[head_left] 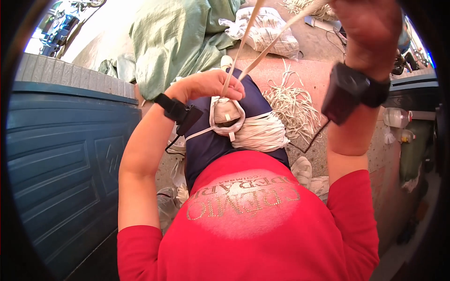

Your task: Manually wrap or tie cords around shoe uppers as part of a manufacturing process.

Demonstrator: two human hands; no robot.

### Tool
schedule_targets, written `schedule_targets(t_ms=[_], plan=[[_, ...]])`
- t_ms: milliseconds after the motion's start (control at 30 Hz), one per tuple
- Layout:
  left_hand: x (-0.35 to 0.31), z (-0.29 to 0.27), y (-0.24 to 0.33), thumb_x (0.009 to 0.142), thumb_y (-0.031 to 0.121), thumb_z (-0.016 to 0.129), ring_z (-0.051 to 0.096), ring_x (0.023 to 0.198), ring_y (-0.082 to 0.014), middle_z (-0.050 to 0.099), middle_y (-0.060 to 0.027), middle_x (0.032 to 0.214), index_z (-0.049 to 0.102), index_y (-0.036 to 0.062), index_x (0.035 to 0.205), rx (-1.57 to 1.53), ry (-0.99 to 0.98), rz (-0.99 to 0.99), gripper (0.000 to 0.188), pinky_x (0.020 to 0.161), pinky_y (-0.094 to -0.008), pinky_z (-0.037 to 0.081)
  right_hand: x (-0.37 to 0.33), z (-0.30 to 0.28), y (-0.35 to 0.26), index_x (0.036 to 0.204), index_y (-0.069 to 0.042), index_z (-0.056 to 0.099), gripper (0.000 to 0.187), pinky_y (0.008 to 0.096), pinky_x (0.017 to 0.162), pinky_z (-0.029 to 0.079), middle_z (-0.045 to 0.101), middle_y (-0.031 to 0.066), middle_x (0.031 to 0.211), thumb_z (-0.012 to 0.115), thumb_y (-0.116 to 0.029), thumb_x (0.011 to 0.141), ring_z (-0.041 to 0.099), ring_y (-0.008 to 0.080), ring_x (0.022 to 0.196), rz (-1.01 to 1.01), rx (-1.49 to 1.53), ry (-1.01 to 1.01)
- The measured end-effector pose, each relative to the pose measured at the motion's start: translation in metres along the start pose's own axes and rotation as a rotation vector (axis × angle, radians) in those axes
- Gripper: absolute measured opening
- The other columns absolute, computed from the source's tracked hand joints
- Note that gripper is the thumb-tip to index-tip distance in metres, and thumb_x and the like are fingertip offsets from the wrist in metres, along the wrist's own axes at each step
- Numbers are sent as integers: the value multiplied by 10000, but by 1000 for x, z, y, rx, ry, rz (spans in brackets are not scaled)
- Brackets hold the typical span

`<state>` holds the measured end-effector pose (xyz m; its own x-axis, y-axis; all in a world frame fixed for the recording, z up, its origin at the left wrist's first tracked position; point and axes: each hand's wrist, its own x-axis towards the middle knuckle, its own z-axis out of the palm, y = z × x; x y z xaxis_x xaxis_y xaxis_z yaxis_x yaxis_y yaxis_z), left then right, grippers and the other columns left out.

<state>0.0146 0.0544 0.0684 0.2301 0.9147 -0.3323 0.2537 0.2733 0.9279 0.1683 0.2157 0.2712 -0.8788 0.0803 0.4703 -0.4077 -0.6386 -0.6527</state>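
Sneaker (227, 118), pale beige with a rounded opening and small cream tabs, rests between our thighs on the lap of our smooth navy trousers (255, 89), its heel end toward us. At far left we see a blue door (61, 154) with raised rectangular panels, topped by a strip of grooved, pale grey wall. Past the door's upper right corner, a dull green tarpaulin (176, 44) hangs in broad creases.

Our left hand (218, 85), its wrist wearing a boxy black device (180, 112), is just above the sneaker. Its fingers curl together beside a flat cream lace (271, 46), but we cannot tell whether they are clamped on it. Two narrow, taut strands rise and spread toward the upper right.

Against the lap's right edge lies a thick lace bundle (260, 133) of parallel cream strands, crossed by a thin white band. Farther off, a wrinkled plastic bag (267, 35) bulges with pale contents. Loose laces (295, 105) tangle on the pinkish pavement (311, 75) right of our thigh. Our right hand (370, 21) is raised, partly cut off above; we cannot tell its grip. At far right we see a translucent plastic bottle (396, 117).
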Motion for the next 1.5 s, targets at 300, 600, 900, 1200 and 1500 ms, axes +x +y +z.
schedule_targets(t_ms=[300,600,900,1200,1500], plan=[[-181,-138,-87,896,119,425,490,620,-173,476,-17,650,493,55,804,-1096,996,230,131,697,-347,433,-145,-170,0,691,-76,462,197,219,471,259,375,-9,592,449,-178,859,308,74,505,-233,-29,1127],[-96,-26,-100,830,161,533,408,502,-75,436,40,605,516,102,846,-989,779,-259,64,467,-230,324,-183,-112,216,798,26,579,191,328,664,454,606,114,745,508,-149,830,583,228,713,751,-1376,309],[-39,60,-104,887,289,509,452,535,-88,522,39,638,591,2,902,14,704,-224,299,522,-248,393,-176,-130,253,757,-46,593,114,408,700,436,571,106,849,500,-112,747,518,285,836,464,-1842,191],[-20,55,-103,824,190,578,541,592,-115,607,-30,730,596,-18,841,214,872,-312,210,539,-259,443,-151,-111,248,732,-69,587,83,348,635,394,563,38,725,535,-126,703,541,189,770,466,-2214,-361],[-57,74,-106,829,161,571,451,604,-34,549,28,673,641,7,881,-326,874,-354,177,564,-179,361,-165,-113,252,768,-106,622,127,401,655,410,619,76,764,532,-193,746,588,239,785,543,-1980,154]])
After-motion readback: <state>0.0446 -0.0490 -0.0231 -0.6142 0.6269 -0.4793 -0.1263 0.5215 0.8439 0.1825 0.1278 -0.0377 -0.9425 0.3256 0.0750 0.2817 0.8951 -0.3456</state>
